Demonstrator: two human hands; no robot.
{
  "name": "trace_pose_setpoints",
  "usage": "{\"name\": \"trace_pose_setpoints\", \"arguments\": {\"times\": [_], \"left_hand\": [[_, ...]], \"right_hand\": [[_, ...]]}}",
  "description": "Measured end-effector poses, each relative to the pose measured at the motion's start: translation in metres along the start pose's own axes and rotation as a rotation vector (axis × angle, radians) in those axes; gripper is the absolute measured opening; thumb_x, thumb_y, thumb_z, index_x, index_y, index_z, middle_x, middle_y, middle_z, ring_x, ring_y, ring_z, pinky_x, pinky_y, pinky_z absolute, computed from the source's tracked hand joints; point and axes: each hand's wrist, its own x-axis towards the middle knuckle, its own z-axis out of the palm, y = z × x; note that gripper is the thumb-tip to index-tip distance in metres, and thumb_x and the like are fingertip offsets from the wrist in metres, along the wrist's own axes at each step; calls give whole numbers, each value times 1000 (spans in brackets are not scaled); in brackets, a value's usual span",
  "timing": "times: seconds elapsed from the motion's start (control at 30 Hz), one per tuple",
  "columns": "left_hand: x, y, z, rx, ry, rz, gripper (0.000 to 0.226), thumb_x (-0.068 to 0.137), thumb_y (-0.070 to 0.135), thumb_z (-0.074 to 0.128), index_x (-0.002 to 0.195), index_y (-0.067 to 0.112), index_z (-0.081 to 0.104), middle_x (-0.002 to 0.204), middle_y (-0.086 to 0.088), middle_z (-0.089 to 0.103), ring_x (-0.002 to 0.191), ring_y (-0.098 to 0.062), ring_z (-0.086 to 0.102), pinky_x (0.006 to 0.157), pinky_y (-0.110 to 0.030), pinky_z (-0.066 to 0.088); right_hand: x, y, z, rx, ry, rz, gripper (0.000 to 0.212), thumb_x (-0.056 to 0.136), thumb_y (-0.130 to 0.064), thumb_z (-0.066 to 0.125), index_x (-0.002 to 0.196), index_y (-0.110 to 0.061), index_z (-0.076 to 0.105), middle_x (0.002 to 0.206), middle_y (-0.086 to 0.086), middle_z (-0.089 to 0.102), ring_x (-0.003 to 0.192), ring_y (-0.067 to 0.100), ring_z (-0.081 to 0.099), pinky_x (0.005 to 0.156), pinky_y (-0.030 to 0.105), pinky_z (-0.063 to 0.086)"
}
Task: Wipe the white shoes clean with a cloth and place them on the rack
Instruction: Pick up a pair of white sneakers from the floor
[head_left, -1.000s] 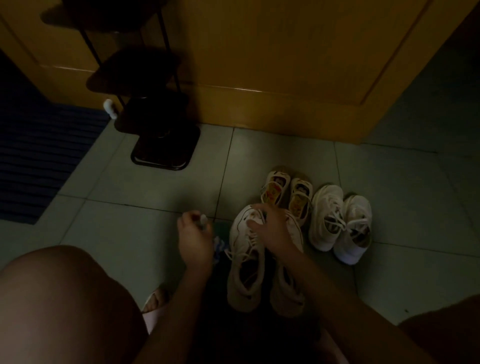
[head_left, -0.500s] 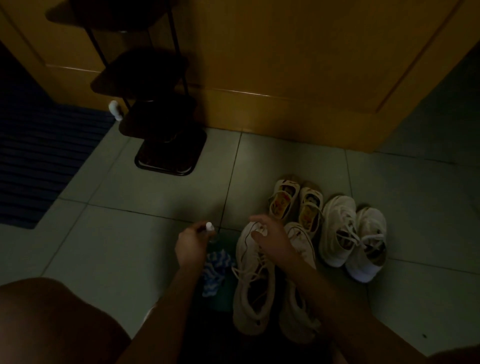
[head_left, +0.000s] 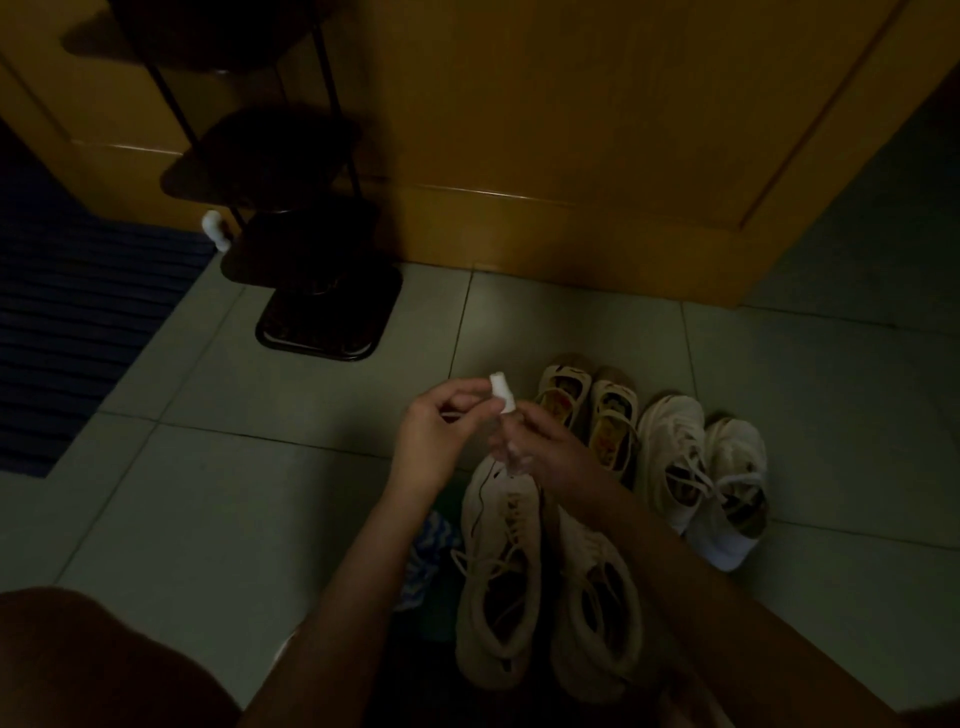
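My left hand (head_left: 434, 431) and my right hand (head_left: 548, 449) meet above the floor on a small clear bottle (head_left: 506, 449) with a white cap (head_left: 502, 393). The right hand grips the bottle's body, and the left hand's fingertips pinch it at the cap. Below them a pair of white laced shoes (head_left: 501, 582) stands side by side on the tiles. A blue-and-white striped cloth (head_left: 427, 551) lies beside the left shoe, partly hidden by my left forearm. The dark tiered shoe rack (head_left: 327, 317) stands at the far left against the wooden door.
A second white pair (head_left: 670, 457) and a pair of small patterned sandals (head_left: 613, 415) stand to the right of my hands. A dark striped mat (head_left: 78, 322) covers the floor at left. A white door stopper (head_left: 214, 228) sits behind the rack. My knees frame the bottom edge.
My right hand left the near white shoe and came up to grip the bottle. My left hand rose with the bottle. The cloth now lies uncovered beside the shoe.
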Motion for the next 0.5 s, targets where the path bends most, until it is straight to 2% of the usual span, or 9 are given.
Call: {"name": "trace_pose_setpoints", "arguments": {"times": [0.07,0.2,0.23,0.3,0.37,0.43,0.5], "left_hand": [[1,1,2,-53,-34,-14,23,79,13,70,100,20,67,78,11,68,75,8,63,73,-5,46],[1,1,9,-95,-78,-58,19,79,11,70,91,25,67,84,14,67,76,13,61,67,-3,46],[1,1,12,-99,-85,-65,19,79,11,70,91,25,67,85,14,67,76,14,61,66,-3,46],[1,1,16,-139,-90,-89,18,79,8,69,92,20,66,87,10,67,74,13,62,66,-5,47],[-1,0,20,-204,-90,-109,19,79,2,68,95,11,66,87,5,68,73,10,64,66,-6,49],[-3,-3,26,-208,-75,-110,20,77,1,69,96,6,66,87,2,68,73,5,65,67,-9,51],[-4,-7,32,-209,-26,-110,20,76,1,71,94,6,66,86,0,68,75,-1,66,67,-11,52]], "right_hand": [[0,-4,-5,153,-52,90,17,92,-26,49,104,-17,56,83,2,61,75,17,57,73,31,42],[-1,-4,-12,178,-47,177,16,94,-20,42,88,-11,54,76,6,54,67,18,55,84,42,43],[-1,-3,-14,200,-63,182,19,92,-26,44,83,-11,52,73,8,51,64,18,55,81,40,47],[-1,-3,-16,232,-79,206,31,85,-42,46,75,-12,49,68,9,48,57,16,53,65,31,51],[0,-3,-18,163,-53,265,49,87,-59,42,68,-15,53,61,2,56,51,12,55,51,22,48],[2,-4,-19,46,-11,283,55,83,-65,34,71,-17,58,58,-3,60,52,9,57,51,21,47],[5,-7,-21,32,12,301,51,91,-58,30,78,-16,58,61,-3,62,57,9,60,57,23,52]]}}
